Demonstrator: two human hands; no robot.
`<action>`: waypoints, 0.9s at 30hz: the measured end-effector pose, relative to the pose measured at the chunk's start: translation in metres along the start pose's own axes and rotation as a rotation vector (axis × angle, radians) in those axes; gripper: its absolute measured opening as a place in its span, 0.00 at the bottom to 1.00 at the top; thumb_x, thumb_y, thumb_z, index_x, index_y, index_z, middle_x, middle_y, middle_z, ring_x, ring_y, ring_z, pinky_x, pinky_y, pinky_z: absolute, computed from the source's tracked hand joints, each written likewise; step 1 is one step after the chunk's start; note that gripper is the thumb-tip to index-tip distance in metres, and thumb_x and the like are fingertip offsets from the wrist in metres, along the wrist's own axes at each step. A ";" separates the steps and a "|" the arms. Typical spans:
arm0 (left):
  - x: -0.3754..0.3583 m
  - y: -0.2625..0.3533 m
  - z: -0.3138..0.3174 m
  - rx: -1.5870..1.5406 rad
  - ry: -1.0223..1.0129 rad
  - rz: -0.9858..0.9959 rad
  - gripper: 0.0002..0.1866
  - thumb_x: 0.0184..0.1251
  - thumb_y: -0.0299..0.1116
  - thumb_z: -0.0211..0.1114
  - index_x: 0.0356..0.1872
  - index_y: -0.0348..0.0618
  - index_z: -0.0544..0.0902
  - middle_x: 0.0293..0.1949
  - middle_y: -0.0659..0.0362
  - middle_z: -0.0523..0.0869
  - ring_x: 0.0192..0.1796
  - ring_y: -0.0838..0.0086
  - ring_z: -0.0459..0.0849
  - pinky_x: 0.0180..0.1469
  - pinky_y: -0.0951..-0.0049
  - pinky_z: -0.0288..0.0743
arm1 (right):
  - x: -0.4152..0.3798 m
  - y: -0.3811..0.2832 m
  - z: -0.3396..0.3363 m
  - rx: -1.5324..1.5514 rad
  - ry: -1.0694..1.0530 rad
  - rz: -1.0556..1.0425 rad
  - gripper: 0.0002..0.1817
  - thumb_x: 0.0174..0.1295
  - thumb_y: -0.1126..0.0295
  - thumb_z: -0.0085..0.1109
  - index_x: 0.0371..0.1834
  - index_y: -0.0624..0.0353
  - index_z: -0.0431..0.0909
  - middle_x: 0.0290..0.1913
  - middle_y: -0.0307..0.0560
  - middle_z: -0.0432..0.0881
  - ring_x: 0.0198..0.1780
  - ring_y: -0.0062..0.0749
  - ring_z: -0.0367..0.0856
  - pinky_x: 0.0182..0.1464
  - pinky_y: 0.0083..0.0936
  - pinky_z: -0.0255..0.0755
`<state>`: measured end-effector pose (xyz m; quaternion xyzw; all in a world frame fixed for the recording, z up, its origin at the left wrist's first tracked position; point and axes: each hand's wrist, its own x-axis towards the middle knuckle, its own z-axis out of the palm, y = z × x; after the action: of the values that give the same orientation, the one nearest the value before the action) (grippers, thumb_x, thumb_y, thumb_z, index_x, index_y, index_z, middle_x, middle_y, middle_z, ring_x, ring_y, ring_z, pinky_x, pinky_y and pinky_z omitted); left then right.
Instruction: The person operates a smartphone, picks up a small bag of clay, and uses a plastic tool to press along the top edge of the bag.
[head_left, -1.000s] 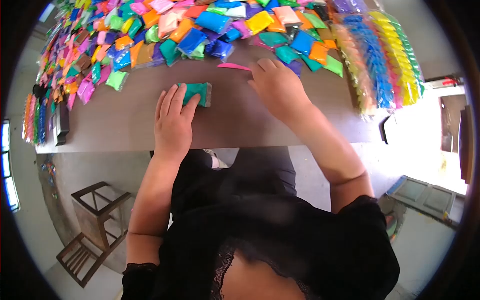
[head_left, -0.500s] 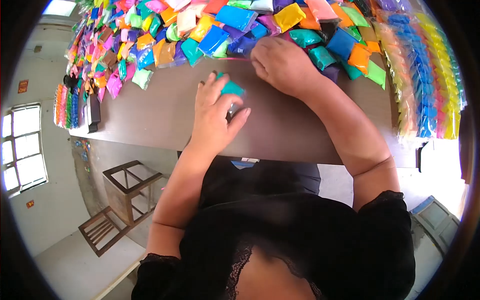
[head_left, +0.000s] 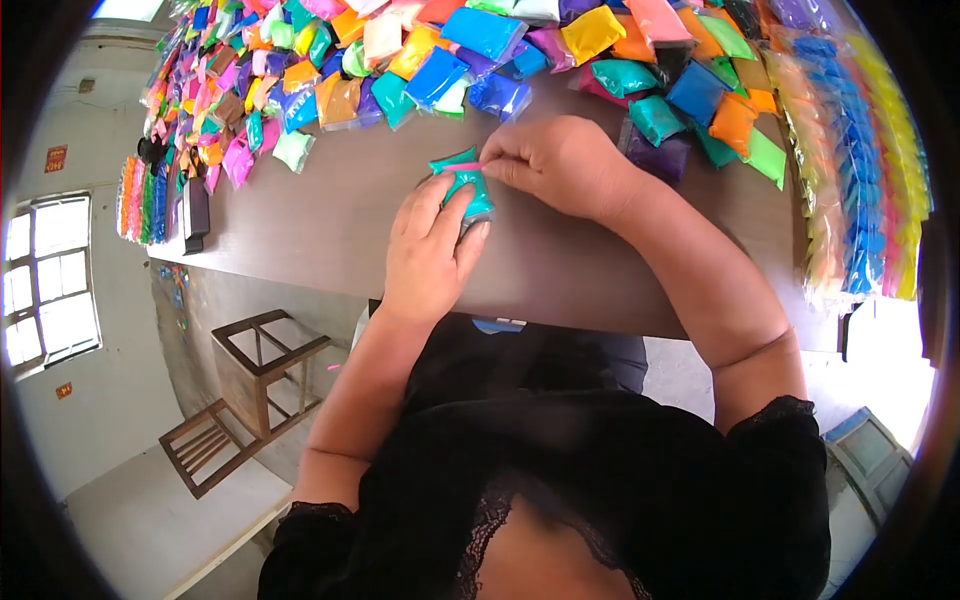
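Note:
A small teal packet [head_left: 474,196] in clear plastic lies on the brown table in front of me. My left hand [head_left: 424,245] presses on its near left side, fingers over the packet and thumb by its lower edge. Across the packet's upper part runs a thin pink strip [head_left: 461,167]. The fingertips of my right hand [head_left: 565,166] are pinched together at the right end of this strip. What the strip is made of cannot be made out.
A large heap of colourful packets [head_left: 410,55] covers the back of the table [head_left: 320,220]. Long clear bags of coloured pieces [head_left: 850,170] stand at the right, more [head_left: 143,200] at the far left beside a black object [head_left: 193,215]. A wooden chair [head_left: 255,390] is at floor level on the left.
My right hand has come from the heap's edge toward me, bringing the pink strip onto the teal packet. My left hand has lowered its fingers onto the packet.

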<state>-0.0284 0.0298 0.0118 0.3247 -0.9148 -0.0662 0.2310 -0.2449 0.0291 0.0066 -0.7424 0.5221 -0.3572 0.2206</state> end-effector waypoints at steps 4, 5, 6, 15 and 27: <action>0.001 0.000 0.001 -0.012 -0.008 -0.013 0.19 0.57 0.31 0.69 0.51 0.37 0.80 0.55 0.48 0.76 0.53 0.54 0.77 0.56 0.59 0.70 | 0.000 0.000 0.013 -0.242 0.056 -0.077 0.05 0.59 0.66 0.59 0.34 0.53 0.80 0.26 0.45 0.81 0.29 0.44 0.81 0.31 0.36 0.74; 0.001 0.000 0.000 -0.015 -0.011 -0.011 0.19 0.57 0.30 0.69 0.50 0.38 0.80 0.55 0.48 0.76 0.53 0.54 0.77 0.56 0.59 0.70 | 0.005 0.001 0.010 -0.415 -0.003 0.017 0.04 0.59 0.66 0.58 0.33 0.52 0.79 0.25 0.44 0.80 0.27 0.45 0.80 0.30 0.37 0.74; 0.002 0.000 0.000 -0.018 -0.013 -0.006 0.19 0.56 0.30 0.69 0.50 0.38 0.80 0.55 0.48 0.76 0.54 0.54 0.77 0.56 0.59 0.70 | 0.008 0.002 0.008 -0.589 -0.062 0.111 0.03 0.59 0.66 0.57 0.32 0.51 0.79 0.24 0.44 0.79 0.26 0.45 0.79 0.29 0.39 0.73; 0.002 0.001 0.002 -0.029 0.019 -0.021 0.18 0.55 0.31 0.70 0.48 0.40 0.81 0.56 0.49 0.76 0.55 0.54 0.76 0.57 0.59 0.70 | 0.005 0.002 0.021 -0.402 0.098 -0.008 0.04 0.55 0.68 0.59 0.31 0.54 0.78 0.30 0.45 0.80 0.34 0.43 0.80 0.34 0.38 0.74; 0.002 -0.001 0.002 0.096 -0.004 -0.038 0.20 0.55 0.23 0.65 0.52 0.40 0.79 0.51 0.51 0.78 0.55 0.54 0.76 0.57 0.56 0.70 | 0.005 0.014 0.003 0.180 0.283 0.010 0.09 0.61 0.73 0.59 0.43 0.60 0.80 0.35 0.50 0.80 0.37 0.41 0.80 0.41 0.29 0.74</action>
<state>-0.0301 0.0275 0.0108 0.3527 -0.9110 -0.0274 0.2120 -0.2501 0.0196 -0.0041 -0.6591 0.5177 -0.5025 0.2124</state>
